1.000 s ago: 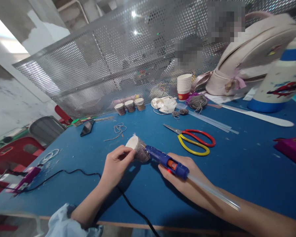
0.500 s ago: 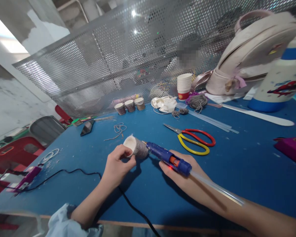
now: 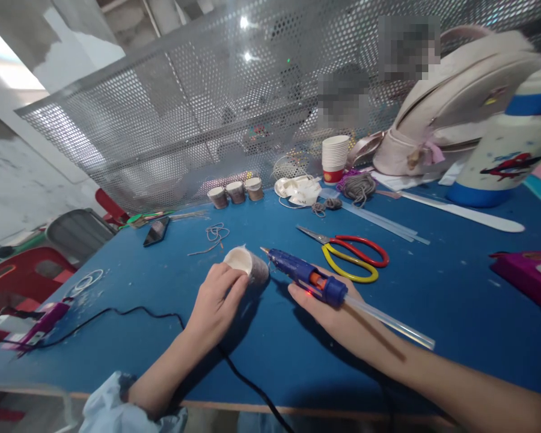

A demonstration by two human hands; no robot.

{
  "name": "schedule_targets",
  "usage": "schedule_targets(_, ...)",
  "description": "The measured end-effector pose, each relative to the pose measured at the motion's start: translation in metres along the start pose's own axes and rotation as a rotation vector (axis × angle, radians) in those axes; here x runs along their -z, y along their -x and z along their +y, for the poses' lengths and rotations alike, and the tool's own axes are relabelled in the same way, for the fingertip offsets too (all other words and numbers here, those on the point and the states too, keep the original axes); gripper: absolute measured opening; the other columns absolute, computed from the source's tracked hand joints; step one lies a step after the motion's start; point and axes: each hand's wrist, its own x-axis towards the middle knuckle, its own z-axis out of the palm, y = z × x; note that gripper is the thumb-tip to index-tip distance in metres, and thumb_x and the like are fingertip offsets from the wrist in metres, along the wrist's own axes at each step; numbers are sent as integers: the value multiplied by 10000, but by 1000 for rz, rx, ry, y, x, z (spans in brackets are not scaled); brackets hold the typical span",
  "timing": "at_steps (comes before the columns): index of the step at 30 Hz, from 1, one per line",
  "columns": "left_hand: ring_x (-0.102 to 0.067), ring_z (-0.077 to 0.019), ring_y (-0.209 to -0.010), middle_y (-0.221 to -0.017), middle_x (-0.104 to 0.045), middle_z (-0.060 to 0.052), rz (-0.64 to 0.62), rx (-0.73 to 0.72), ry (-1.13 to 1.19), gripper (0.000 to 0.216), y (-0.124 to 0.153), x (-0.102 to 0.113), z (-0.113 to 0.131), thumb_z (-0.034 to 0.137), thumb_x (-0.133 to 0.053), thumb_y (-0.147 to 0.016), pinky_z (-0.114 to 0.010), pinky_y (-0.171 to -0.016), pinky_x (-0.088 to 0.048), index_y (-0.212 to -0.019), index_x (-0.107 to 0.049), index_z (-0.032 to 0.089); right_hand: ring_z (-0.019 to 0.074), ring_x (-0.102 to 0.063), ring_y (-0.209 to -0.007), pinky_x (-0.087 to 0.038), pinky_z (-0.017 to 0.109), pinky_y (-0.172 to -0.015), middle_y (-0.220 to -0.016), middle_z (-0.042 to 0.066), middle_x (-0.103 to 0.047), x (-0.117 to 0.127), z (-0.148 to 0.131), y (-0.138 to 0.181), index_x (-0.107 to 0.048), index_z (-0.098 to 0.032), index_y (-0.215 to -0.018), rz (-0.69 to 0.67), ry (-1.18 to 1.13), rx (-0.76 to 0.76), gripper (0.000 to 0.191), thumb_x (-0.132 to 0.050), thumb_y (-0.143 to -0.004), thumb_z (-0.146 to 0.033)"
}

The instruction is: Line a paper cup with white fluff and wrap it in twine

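My left hand (image 3: 220, 297) is closed on a small paper cup (image 3: 256, 269) that lies tilted on its side, its open mouth facing left. Grey yarn seems to cover the cup's outside. In my right hand (image 3: 329, 313) is a blue hot glue gun (image 3: 300, 270) with a lit red light. A clear glue stick (image 3: 394, 322) sticks out of its back end. The gun's nozzle is just right of the cup, apart from it. Scissors (image 3: 342, 249) with red and yellow handles lie beyond the gun.
Three wrapped cups (image 3: 235, 192) stand at the back near a stack of paper cups (image 3: 335, 159) and grey yarn (image 3: 358, 187). Clear glue sticks (image 3: 383, 221), a bottle (image 3: 500, 144) and a backpack (image 3: 451, 102) are at right. A black cable (image 3: 252, 385) crosses the table; a phone (image 3: 156, 231) lies left.
The glue gun's nozzle has come away from the cup's side, where it was touching or very close. My left fingers have shifted from pinching the rim to lying over the cup.
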Motion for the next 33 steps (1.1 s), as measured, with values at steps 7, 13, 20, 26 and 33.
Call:
schedule_targets(7,-486,-157,-713,-704,-523,-13,-14,25,140,268,-3,4,-5,321,-473,-905,-261,-682,-377,-700,-590,193,103,-372,-446,-318,229,-417,-494,-57,-397,5,-4,5,-445,-220,-599,-112,-15,-116,292,-564,-805,-390)
schedule_targets(13,-480,-152,-711,-732,-523,-18,-29,82,271,263,-3,11,-4,347,-491,-894,-260,-672,-372,-733,-614,179,109,-378,-526,-336,223,-471,-573,-47,-424,3,1,8,-500,-207,-671,-222,-4,-27,226,-550,-820,-369)
schedule_targets(20,-479,-152,-722,-741,-526,-20,-24,54,303,247,-2,10,-2,319,-507,-892,-263,-682,-368,-720,-607,173,92,-361,-502,-316,228,-481,-557,-57,-424,1,0,8,-452,-203,-630,-262,87,113,231,-523,-829,-295)
schedule_targets(26,-484,-149,-737,-765,-539,-23,-20,37,306,230,-2,9,-5,302,-511,-896,-267,-696,-366,-732,-603,171,87,-367,-494,-315,230,-493,-554,-58,-444,1,2,9,-437,-202,-614,-229,130,178,247,-538,-828,-273)
schedule_targets(33,-506,-159,-755,-780,-567,-33,-15,29,313,218,-3,8,-5,298,-515,-891,-275,-697,-373,-752,-629,175,91,-393,-500,-318,238,-506,-565,-49,-475,0,5,9,-444,-203,-622,-241,155,207,227,-556,-816,-243)
